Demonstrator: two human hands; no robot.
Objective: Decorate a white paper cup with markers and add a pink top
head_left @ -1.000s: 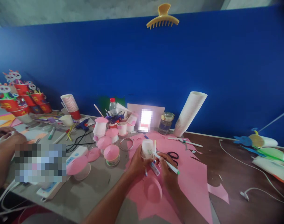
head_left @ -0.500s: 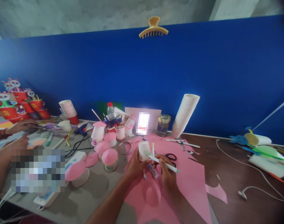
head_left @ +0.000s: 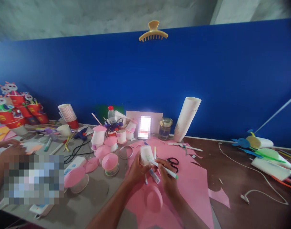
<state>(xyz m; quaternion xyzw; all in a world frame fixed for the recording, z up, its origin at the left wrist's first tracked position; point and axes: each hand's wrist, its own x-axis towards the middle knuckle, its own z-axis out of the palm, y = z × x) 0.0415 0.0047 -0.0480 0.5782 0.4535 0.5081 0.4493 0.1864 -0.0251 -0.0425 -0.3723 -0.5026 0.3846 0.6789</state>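
Note:
My left hand [head_left: 136, 168] is closed around a white paper cup [head_left: 146, 153] that carries faint green marks. Between the fingers of my right hand [head_left: 168, 175] is a white marker [head_left: 166, 168] with a green end, its other end against or very near the cup's side. Both hands are over a large sheet of pink paper [head_left: 193, 187]. Under them lie a pink paper cone [head_left: 154, 198] and a clear, label-bearing tube [head_left: 155, 176]. Black-handled scissors [head_left: 173, 163] rest just right of my right hand, their blades hidden.
Left of my arms stand several cups with pink cone tops [head_left: 110, 163], a roll of tape [head_left: 126, 152] and a power strip [head_left: 74, 167]. Behind are a glass jar [head_left: 165, 128] and a tall cup stack [head_left: 187, 119]. A co-worker's hand [head_left: 11, 152] is at far left.
The view has shifted slightly, so most things sit a little further left. My hands keep the same hold on cup and marker. The co-worker's hands at far left have moved.

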